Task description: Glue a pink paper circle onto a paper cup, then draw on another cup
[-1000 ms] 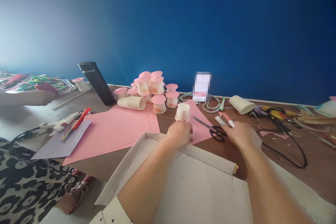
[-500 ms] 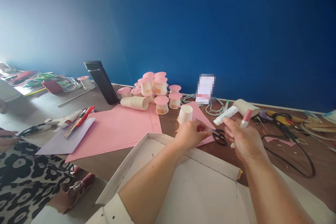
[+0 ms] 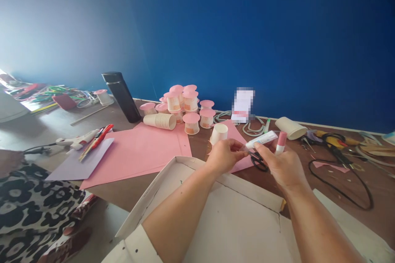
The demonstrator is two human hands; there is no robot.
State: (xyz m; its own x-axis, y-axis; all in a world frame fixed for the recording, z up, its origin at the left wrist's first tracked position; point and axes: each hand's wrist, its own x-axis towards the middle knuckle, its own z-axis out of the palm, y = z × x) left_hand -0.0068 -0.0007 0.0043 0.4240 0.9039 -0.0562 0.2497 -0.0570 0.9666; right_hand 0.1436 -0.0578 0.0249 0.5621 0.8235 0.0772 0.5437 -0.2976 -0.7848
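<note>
A white glue stick (image 3: 261,139) lies slanted in my right hand (image 3: 285,168), which is closed around it. A small pink-topped white piece (image 3: 280,143), perhaps its cap, sticks up from the same hand. My left hand (image 3: 224,155) is pinched at the lower left end of the glue stick; whatever its fingertips hold is hidden. Just behind my left hand stands a white paper cup (image 3: 219,133), upside down. Black-handled scissors (image 3: 258,162) lie between the hands on the table, beside a pink paper piece (image 3: 236,135).
Pink-topped cups (image 3: 190,102) are piled near the wall, with nested paper cups (image 3: 160,121) before them. Pink sheets (image 3: 138,152), a glue gun (image 3: 78,139) and a black bottle (image 3: 121,98) are leftward. A white board (image 3: 234,222) lies in front. A person's patterned clothing (image 3: 27,209) shows at left.
My right hand has moved left with the glue stick, bringing its end to my left fingertips. My left hand has stayed nearly in place. The person at left has shifted.
</note>
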